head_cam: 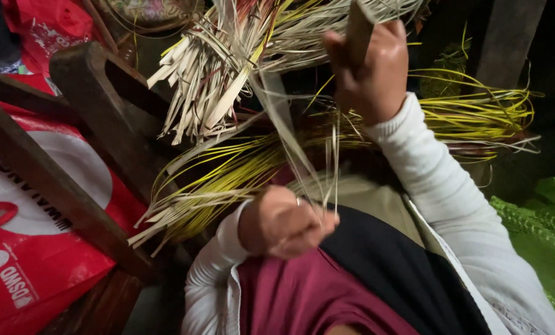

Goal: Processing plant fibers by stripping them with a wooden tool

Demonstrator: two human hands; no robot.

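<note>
Left hand (pixel 287 222) was fisted around thin pale straw strips (pixel 327 155), pulled taut up to the right hand (pixel 370 68), which gripped a brown wooden handle (pixel 357 31). Yellow strip bundle (pixel 228 174) lay beneath.

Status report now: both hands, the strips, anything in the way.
Left hand fisted on pale strips. Right hand raised, gripping a wooden handle. Strips taut between hands. Yellow strip bundle and wooden frame close by.

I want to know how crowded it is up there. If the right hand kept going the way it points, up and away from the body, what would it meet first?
Probably the bundle of pale split strips fanned just above the right hand, which holds a dark wooden handle. Depth is unclear, so the hand may pass in front of them.
</note>
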